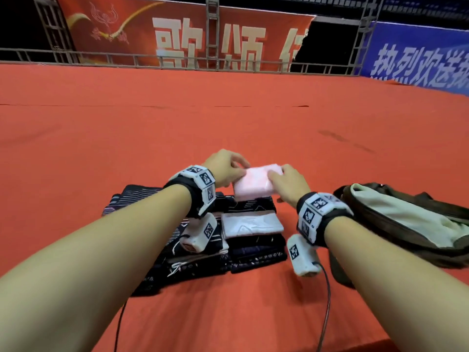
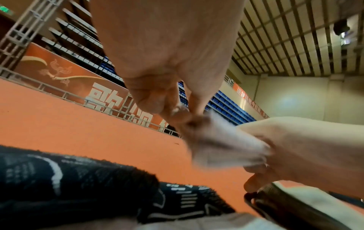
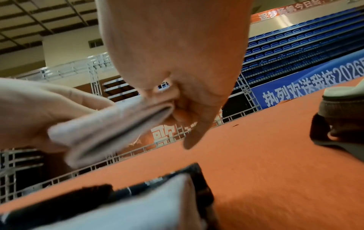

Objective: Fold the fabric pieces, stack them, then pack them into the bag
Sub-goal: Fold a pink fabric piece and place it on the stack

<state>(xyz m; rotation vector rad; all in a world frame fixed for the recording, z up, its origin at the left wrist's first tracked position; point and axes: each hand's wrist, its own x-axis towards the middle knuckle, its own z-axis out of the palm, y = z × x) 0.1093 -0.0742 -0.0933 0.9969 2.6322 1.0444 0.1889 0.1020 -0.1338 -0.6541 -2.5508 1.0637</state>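
Fingers of the left hand (image 1: 224, 167) and right hand (image 1: 289, 185) pinch both ends of the folded pink cloth (image 1: 256, 182), held between them above the dark folded stack (image 1: 243, 240).

red banner (image 1: 177, 34) with large white characters 歌颂, blue banner (image 3: 315, 84) reading 热烈欢送我校2026

Motion blurred the folded pink cloth (image 2: 222, 140) in both wrist views, the bag (image 1: 406, 224) ran off the head view's right edge, and forearms hid part of the dark fabric pile (image 1: 203, 257).
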